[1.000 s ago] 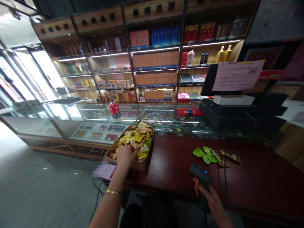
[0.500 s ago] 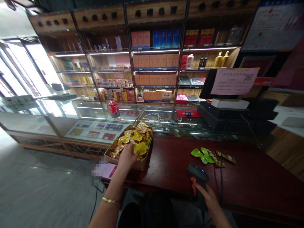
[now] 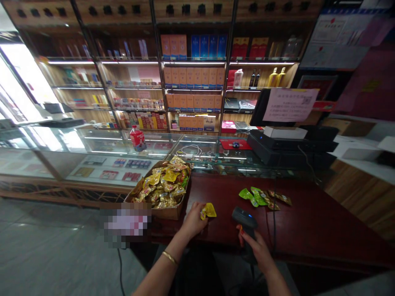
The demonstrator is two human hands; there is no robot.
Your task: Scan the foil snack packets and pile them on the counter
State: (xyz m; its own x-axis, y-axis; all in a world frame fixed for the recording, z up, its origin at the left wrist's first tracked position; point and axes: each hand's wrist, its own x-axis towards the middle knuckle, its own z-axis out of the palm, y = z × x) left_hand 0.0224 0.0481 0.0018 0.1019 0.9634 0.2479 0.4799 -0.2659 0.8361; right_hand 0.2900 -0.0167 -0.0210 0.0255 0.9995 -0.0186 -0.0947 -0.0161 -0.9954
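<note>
My left hand (image 3: 195, 221) pinches a yellow snack packet (image 3: 210, 210) just above the dark red tabletop, to the right of the box. My right hand (image 3: 254, 242) is wrapped round the handle of a black barcode scanner (image 3: 245, 218), whose blue light is lit. The scanner's head points forward and left, a short way from the packet. A cardboard box (image 3: 168, 212) heaped with gold and yellow packets (image 3: 166, 185) stands at the left end of the table. Beyond the scanner lie green packets (image 3: 254, 197) and brown-gold packets (image 3: 279, 198).
A glass display counter (image 3: 154, 151) runs behind the table, bearing a red bottle (image 3: 137, 139), a white cable (image 3: 191, 150) and a mouse (image 3: 236, 144) on a red pad. A monitor (image 3: 259, 107) with a paper sheet stands right. The scanner's cord (image 3: 274, 230) crosses the tabletop.
My left hand has come out of the box and moved right with the yellow packet. My right hand still holds the scanner. The whole view has shifted slightly.
</note>
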